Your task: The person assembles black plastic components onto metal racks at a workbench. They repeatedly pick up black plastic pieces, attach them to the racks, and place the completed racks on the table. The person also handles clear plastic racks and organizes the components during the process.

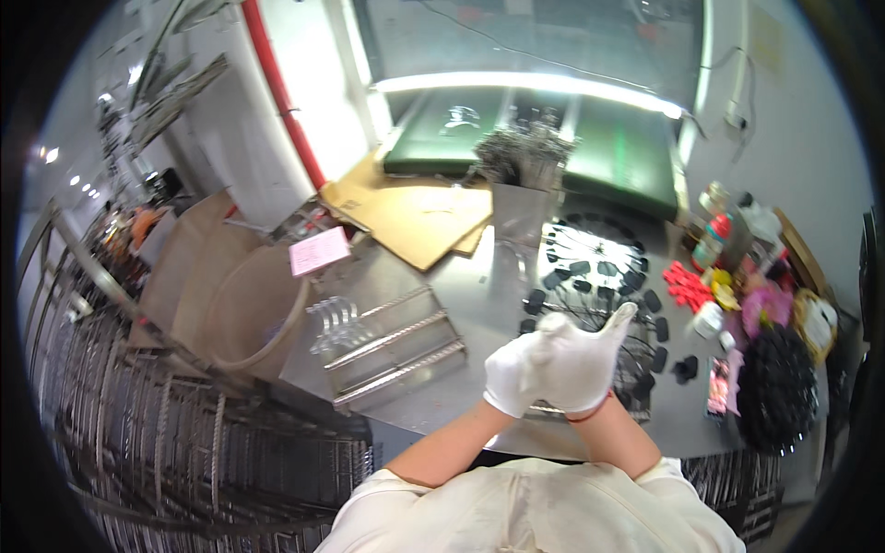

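Both my hands wear white gloves and meet over the near edge of the metal table [493,318]. My left hand [514,373] looks closed and presses against my right hand; whatever may be in its fingers is hidden. One digit of my right hand [585,364] stretches out to the upper right, while its other fingers are blurred against the left. Beneath and beyond them lie wire frames with many black, paddle-like pads [599,290]. A loose black pad [685,369] rests to the right of my hands.
A metal rack [396,355] with clear hooks [336,323] lies to the left. Behind it are cardboard sheets [415,217], a pink paper [320,251] and a large bin [258,309]. A metal holder [521,212] stands at the back. Red clips [687,284] and a black bristly bundle [779,392] sit at right.
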A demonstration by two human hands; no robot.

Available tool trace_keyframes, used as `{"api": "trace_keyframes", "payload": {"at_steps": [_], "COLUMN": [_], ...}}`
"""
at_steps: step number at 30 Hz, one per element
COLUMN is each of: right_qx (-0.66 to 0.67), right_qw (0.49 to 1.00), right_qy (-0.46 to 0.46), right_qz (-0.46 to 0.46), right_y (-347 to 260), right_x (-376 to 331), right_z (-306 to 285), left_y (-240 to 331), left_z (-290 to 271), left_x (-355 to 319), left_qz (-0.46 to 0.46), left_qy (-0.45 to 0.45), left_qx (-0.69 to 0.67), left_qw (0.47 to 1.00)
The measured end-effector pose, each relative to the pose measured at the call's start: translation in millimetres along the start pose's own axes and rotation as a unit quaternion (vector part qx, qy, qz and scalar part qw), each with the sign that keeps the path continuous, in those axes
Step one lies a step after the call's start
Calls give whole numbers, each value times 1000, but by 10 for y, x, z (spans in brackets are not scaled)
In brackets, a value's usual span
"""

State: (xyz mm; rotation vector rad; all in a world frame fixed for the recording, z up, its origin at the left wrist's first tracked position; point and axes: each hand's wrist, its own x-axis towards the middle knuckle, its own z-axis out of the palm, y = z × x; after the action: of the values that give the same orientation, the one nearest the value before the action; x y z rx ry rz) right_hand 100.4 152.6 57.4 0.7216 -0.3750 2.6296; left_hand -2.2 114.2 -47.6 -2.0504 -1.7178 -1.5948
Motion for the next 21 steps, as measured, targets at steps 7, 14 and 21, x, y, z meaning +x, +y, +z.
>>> {"api": "trace_keyframes", "payload": {"at_steps": [7,14,21], "right_qx": [-120,-232,-264], "right_qw": [986,971,962], "right_qy": [1,59,51], "right_qz": [111,7,-54], "right_y": [264,77,-144], "right_x": [93,-89,-185], "right_z": [338,94,246], "left_y": [336,441,438], "left_z": [623,90,-1155], "left_x": [-866,-323,59], "left_qz": [-74,-199,-293], "left_qy": [-264,-332,-36], "left_qx": [-115,-269,-491], "left_qw": [955,882,819]}}
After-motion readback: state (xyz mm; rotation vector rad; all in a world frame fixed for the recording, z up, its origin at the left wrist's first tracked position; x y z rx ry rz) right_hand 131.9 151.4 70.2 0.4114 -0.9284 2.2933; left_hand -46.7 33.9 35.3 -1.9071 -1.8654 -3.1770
